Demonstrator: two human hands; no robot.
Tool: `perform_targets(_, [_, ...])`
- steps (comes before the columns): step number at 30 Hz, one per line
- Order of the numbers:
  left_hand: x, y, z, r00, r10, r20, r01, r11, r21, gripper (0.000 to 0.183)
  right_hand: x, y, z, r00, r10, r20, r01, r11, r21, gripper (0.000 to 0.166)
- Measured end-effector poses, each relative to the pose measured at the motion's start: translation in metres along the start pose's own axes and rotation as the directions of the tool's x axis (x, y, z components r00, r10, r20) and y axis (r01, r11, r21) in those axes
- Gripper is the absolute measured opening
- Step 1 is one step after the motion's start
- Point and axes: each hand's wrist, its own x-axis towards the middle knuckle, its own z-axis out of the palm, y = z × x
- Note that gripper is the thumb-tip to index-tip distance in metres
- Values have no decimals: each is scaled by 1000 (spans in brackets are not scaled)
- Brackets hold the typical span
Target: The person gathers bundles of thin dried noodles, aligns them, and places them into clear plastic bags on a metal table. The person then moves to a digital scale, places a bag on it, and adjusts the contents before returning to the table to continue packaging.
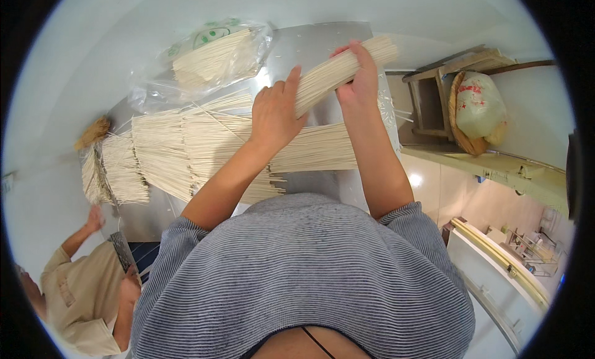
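A thick bundle of thin, pale dried noodles (325, 78) is held slantwise above the metal table (320, 38). My right hand (360, 75) grips it near its upper right end, fingers wrapped around it. At its lower left end is my left hand (279, 110), palm against the bundle's side and end, fingers extended; how firmly it holds is unclear. Below my hands, rows of similar noodles (214, 140) lie across the table. Beyond my left hand lies a clear plastic bag (262, 38) with green print, holding another noodle bundle (211, 56).
A fibre brush (93, 132) lies at the table's far left end. At lower left a co-worker in a beige shirt (88, 289) holds a dark flat object (122, 252). Right of the table are a wooden stool (425, 103) and a woven tray (453, 112) bearing a filled plastic bag (479, 105).
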Motion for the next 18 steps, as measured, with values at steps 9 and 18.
perform_targets(9, [-23,-45,14,584,223,781,812,-154,-563,60,5,-13,-41,958,121,-261,-220,892,-396,71])
perform_targets(18, [-28,-34,5,529,332,781,849,-206,-487,60,-41,35,-50,785,434,441,-415,898,-146,66])
